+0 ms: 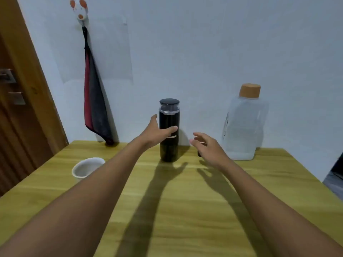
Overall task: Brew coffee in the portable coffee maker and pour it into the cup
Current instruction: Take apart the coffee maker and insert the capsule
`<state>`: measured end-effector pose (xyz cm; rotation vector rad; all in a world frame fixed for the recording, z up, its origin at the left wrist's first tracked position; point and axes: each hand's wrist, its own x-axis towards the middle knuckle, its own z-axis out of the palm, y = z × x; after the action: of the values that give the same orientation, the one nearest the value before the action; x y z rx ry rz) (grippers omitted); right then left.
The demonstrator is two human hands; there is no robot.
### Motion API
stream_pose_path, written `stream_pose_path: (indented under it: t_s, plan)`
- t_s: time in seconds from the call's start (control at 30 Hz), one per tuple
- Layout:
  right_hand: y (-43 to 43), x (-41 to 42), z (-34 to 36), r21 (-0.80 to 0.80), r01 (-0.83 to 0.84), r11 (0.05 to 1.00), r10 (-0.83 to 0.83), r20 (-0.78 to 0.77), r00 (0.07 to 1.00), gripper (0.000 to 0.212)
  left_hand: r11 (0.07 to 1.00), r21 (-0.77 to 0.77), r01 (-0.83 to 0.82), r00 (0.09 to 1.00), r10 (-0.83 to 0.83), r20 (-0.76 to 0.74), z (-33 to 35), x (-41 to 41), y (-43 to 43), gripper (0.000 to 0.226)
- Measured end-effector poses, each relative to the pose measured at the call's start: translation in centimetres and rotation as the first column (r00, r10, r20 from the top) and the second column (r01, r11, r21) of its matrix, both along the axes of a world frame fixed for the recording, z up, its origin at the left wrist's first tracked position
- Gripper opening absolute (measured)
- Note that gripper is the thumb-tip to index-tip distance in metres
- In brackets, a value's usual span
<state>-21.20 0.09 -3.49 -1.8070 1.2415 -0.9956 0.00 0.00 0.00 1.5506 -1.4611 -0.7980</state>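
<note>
Portable coffee maker (pixel 168 119) is standing closed mid-frame on the surface (pixel 185 186). Left hand (pixel 156 133) is curling round it; right hand (pixel 206 147) is hovering beside, fingers apart. The cup (pixel 78 176), lower left, is looking empty, so brewing is only starting.

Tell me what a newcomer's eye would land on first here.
The tall black cylindrical coffee maker stands upright on the yellow wooden table near the wall, the left hand wrapped round its middle, the right hand open beside it. Next come the clear plastic bottle with an orange cap at far right and the white ceramic cup at the table's left edge.
</note>
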Motion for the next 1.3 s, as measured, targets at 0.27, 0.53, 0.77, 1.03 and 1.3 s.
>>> stream_pose_path:
  t_s: [0.27,0.53,0.77,1.03,1.3]
  plan:
    - [-1.4,2.0,-2.7,0.114,0.003,0.993,-0.011,0.071,0.997,0.053,0.998,-0.015,-0.06,0.989,0.057,-0.14,-3.7,0.5,-4.0,0.114]
    - [-4.6,3.1,-4.9,0.103,-0.009,0.995,-0.001,0.091,0.996,0.054,0.989,-0.136,-0.06,0.981,0.033,-0.193,-6.1,0.8,-7.4,0.08]
    - [-4.1,2.5,-5.4,0.058,-0.029,0.998,0.025,0.073,0.997,0.061,0.968,-0.222,-0.114,0.969,0.06,-0.238,-5.3,-0.2,-5.9,0.07]
    - [0.7,2.1,-4.8,0.031,-0.065,0.997,0.063,0.061,0.996,0.087,0.959,-0.282,-0.022,0.964,-0.055,-0.262,-1.2,-1.8,-0.1,0.061]
    - [5.4,3.9,-2.4,-0.085,-0.001,0.996,0.01,0.105,0.994,0.067,0.96,-0.278,0.04,0.937,-0.133,-0.323,1.3,-2.8,5.2,0.04]
